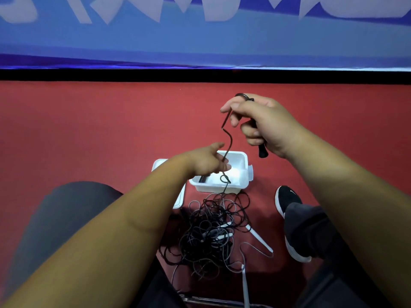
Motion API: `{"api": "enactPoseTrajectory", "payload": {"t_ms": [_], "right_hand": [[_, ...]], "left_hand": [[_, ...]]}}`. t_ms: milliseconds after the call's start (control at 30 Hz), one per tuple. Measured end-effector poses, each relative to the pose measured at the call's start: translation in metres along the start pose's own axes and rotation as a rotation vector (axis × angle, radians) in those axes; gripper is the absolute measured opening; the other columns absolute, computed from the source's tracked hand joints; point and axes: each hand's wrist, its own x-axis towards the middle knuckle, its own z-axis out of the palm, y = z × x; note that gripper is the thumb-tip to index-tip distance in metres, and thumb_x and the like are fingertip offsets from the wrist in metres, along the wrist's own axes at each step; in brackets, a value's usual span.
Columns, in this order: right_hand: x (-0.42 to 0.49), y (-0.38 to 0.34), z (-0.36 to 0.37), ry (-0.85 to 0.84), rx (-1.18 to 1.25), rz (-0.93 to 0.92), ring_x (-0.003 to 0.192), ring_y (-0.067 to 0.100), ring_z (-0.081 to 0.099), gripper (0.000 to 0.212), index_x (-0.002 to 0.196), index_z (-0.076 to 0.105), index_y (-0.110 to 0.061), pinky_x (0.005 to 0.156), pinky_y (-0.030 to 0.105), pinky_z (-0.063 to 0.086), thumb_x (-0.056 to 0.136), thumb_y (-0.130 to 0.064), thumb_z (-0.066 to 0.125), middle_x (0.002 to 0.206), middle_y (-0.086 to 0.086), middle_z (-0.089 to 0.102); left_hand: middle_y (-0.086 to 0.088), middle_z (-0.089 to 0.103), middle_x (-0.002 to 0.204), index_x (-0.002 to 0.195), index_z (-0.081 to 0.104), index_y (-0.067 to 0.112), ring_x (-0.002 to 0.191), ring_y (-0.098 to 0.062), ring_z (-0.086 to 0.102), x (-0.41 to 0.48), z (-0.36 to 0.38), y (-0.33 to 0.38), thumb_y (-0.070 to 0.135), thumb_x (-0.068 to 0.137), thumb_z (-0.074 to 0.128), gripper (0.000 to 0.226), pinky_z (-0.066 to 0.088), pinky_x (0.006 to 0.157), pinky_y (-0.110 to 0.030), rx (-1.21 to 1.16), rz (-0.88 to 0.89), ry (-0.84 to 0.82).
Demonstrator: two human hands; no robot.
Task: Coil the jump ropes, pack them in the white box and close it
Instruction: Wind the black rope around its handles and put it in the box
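My right hand (264,123) grips a black jump rope handle (262,151), raised above the floor. The thin black cord (227,138) runs from that hand's fingertips down in a wavy line. My left hand (208,160) pinches this cord lower down, over the open white box (243,174). Below the left hand the cord drops into a tangled pile of black ropes (213,232) on the red floor in front of the box. White handles (259,238) lie in the pile. Something dark and ribbed (203,178) shows inside the box.
The box's white lid (160,163) lies to the left of the box, partly hidden by my left arm. My black shoe (287,205) rests right of the pile. A blue banner wall (200,41) stands behind the red floor.
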Motion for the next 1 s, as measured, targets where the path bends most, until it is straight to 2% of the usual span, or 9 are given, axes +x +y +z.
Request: {"api": "enactPoseTrajectory", "payload": {"t_ms": [100, 200, 333, 500, 600, 700, 833, 900, 1000], "right_hand": [[0.001, 0.0, -0.007, 0.04, -0.005, 0.004, 0.051, 0.016, 0.024, 0.023, 0.104, 0.078, -0.018, 0.05, 0.024, 0.02, 0.105, -0.02, 0.055, 0.084, 0.006, 0.058], [0.003, 0.003, -0.015, 0.079, -0.02, 0.03, 0.051, 0.016, 0.027, 0.022, 0.104, 0.078, -0.016, 0.05, 0.025, 0.021, 0.104, -0.021, 0.056, 0.083, 0.006, 0.057], [0.009, 0.014, -0.022, 0.167, -0.041, 0.112, 0.052, 0.015, 0.03, 0.022, 0.1, 0.078, -0.014, 0.047, 0.025, 0.025, 0.101, -0.024, 0.059, 0.078, 0.003, 0.059], [0.014, 0.03, -0.024, 0.241, -0.087, 0.296, 0.051, 0.013, 0.035, 0.025, 0.106, 0.075, -0.004, 0.046, 0.025, 0.028, 0.101, -0.024, 0.06, 0.077, 0.003, 0.059], [0.015, 0.039, -0.021, 0.205, -0.103, 0.409, 0.052, 0.013, 0.035, 0.027, 0.113, 0.075, -0.003, 0.048, 0.027, 0.028, 0.093, -0.009, 0.057, 0.081, 0.005, 0.053], [0.012, 0.047, -0.014, 0.085, -0.137, 0.474, 0.054, 0.015, 0.038, 0.035, 0.12, 0.073, -0.003, 0.05, 0.029, 0.032, 0.087, -0.012, 0.064, 0.079, 0.003, 0.052], [0.008, 0.049, -0.005, -0.053, -0.136, 0.453, 0.057, 0.015, 0.045, 0.021, 0.111, 0.078, -0.003, 0.053, 0.03, 0.037, 0.097, -0.013, 0.067, 0.086, 0.006, 0.058], [0.009, 0.048, -0.004, -0.056, -0.129, 0.402, 0.058, 0.013, 0.047, 0.021, 0.107, 0.079, -0.004, 0.053, 0.029, 0.038, 0.101, -0.021, 0.068, 0.087, 0.006, 0.063], [0.013, 0.042, -0.002, 0.013, -0.054, 0.332, 0.056, 0.013, 0.047, 0.023, 0.102, 0.079, -0.005, 0.049, 0.027, 0.037, 0.105, -0.024, 0.065, 0.081, 0.005, 0.068]], "left_hand": [[-0.003, 0.079, 0.102, 0.137, 0.058, 0.011, 0.083, -0.02, 0.07, 0.005, 0.001, 0.0, 0.01, 0.102, 0.063, 0.035, 0.054, 0.089, -0.042, -0.046, -0.038, -0.004], [-0.011, 0.076, 0.089, 0.117, 0.064, 0.0, 0.072, -0.026, 0.07, 0.004, -0.006, 0.002, 0.001, 0.104, 0.055, 0.016, 0.056, 0.084, -0.046, -0.234, -0.086, 0.092], [-0.009, 0.073, 0.09, 0.113, 0.062, 0.002, 0.065, -0.018, 0.071, -0.004, -0.022, 0.015, 0.007, 0.106, 0.056, 0.01, 0.065, 0.074, -0.037, -0.494, -0.044, 0.205], [-0.004, 0.073, 0.089, 0.109, 0.065, 0.007, 0.066, -0.009, 0.073, -0.015, -0.037, 0.03, 0.013, 0.107, 0.055, 0.011, 0.062, 0.062, -0.023, -0.833, -0.031, 0.21], [-0.007, 0.074, 0.086, 0.099, 0.067, 0.005, 0.074, -0.012, 0.077, -0.022, -0.042, 0.037, 0.011, 0.105, 0.059, 0.012, 0.063, 0.064, -0.024, -1.037, 0.003, 0.189], [-0.01, 0.076, 0.078, 0.098, 0.065, 0.0, 0.074, -0.015, 0.078, -0.026, -0.045, 0.042, 0.005, 0.106, 0.055, 0.014, 0.063, 0.062, -0.026, -1.166, 0.042, 0.201], [-0.015, 0.077, 0.081, 0.1, 0.063, -0.005, 0.078, -0.021, 0.079, -0.026, -0.051, 0.042, 0.005, 0.109, 0.047, 0.02, 0.065, 0.067, -0.031, -1.252, 0.086, 0.217], [-0.02, 0.077, 0.089, 0.102, 0.061, -0.009, 0.08, -0.024, 0.079, -0.026, -0.056, 0.041, 0.005, 0.11, 0.045, 0.023, 0.065, 0.074, -0.036, -1.304, 0.099, 0.244], [-0.024, 0.073, 0.114, 0.122, 0.054, -0.014, 0.096, -0.029, 0.078, -0.023, -0.058, 0.038, -0.005, 0.104, 0.029, 0.032, 0.065, 0.084, -0.039, -1.221, 0.104, 0.264]]}}
